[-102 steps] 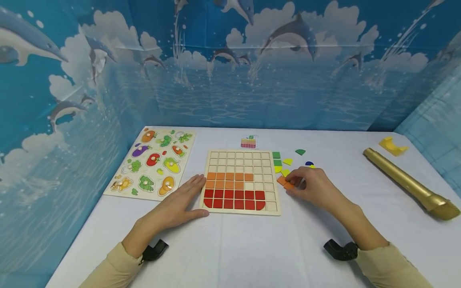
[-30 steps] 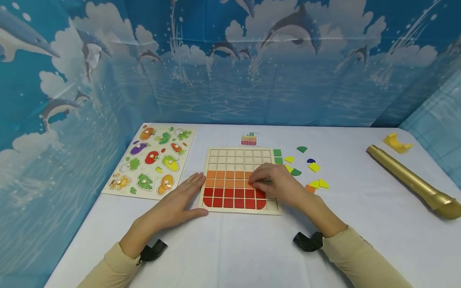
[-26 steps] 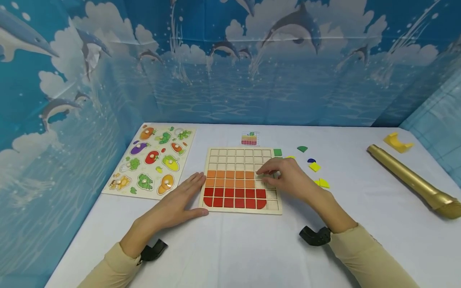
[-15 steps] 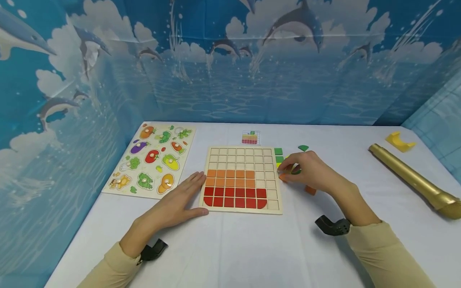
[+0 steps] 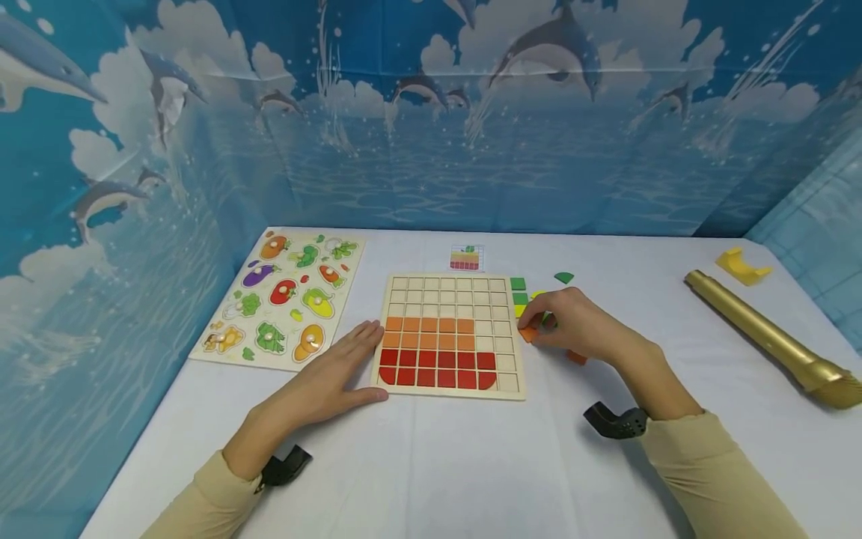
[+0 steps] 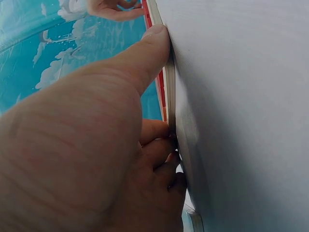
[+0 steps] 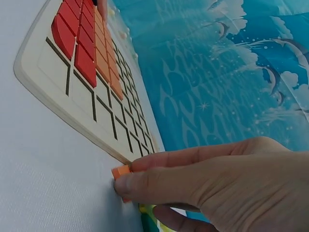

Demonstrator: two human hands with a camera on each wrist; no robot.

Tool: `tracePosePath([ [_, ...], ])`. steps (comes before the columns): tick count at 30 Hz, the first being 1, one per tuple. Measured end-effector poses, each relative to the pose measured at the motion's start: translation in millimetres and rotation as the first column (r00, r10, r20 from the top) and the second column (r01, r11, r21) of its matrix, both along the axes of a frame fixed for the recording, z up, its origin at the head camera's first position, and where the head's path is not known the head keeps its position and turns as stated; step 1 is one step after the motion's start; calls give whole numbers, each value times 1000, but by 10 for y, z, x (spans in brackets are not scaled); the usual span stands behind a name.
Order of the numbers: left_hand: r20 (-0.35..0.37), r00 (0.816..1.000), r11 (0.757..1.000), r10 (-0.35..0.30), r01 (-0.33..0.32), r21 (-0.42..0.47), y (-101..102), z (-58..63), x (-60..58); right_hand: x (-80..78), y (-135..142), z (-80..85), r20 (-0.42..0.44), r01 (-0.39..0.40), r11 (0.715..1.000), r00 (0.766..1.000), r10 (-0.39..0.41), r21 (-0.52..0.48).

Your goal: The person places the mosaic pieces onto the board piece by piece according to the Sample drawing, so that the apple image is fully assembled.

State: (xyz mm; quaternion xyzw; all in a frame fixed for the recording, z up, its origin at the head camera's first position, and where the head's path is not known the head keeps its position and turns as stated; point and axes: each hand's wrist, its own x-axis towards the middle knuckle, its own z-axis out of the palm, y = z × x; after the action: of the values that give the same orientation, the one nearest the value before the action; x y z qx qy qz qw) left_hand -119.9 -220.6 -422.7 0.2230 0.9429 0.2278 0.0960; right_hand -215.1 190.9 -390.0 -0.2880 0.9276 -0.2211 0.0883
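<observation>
The right hand [image 5: 572, 322] pinches an orange tile [image 5: 527, 335] between thumb and fingertips, just beside the right edge of the grid board [image 5: 505, 363]. The left hand [image 5: 330, 382] rests along the board's opposite edge, fingers straight, thumb spread away and touching the near corner. To the left of the right hand, the board carries orange rows [image 5: 429, 333] above red rows [image 5: 438, 369].

Loose pieces crowd the right hand: a yellow piece [image 5: 519, 310] just past its fingertips, green squares [image 5: 518, 290] beyond that, and a green quarter piece [image 5: 563, 278] ahead of the knuckles. A second orange tile [image 5: 576, 358] is partly covered by the hand, which blocks the view behind it. Well to its right lies a gold microphone [image 5: 761, 337], with a yellow holder [image 5: 743, 268] farther ahead. Beyond the left hand's fingers sits a vegetable puzzle [image 5: 272, 360]; a picture card [image 5: 467, 258] lies ahead, between both hands.
</observation>
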Motion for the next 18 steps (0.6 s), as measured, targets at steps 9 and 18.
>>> tracePosePath([
  [9, 10, 1000, 1000, 5, -5, 1, 8, 9, -12, 11, 47, 19, -3, 14, 1000, 1000, -14, -24],
  [18, 5, 1000, 1000, 2, -2, 4, -1, -9, -15, 41, -119, -22, -130, 16, 985, 991, -39, -170],
])
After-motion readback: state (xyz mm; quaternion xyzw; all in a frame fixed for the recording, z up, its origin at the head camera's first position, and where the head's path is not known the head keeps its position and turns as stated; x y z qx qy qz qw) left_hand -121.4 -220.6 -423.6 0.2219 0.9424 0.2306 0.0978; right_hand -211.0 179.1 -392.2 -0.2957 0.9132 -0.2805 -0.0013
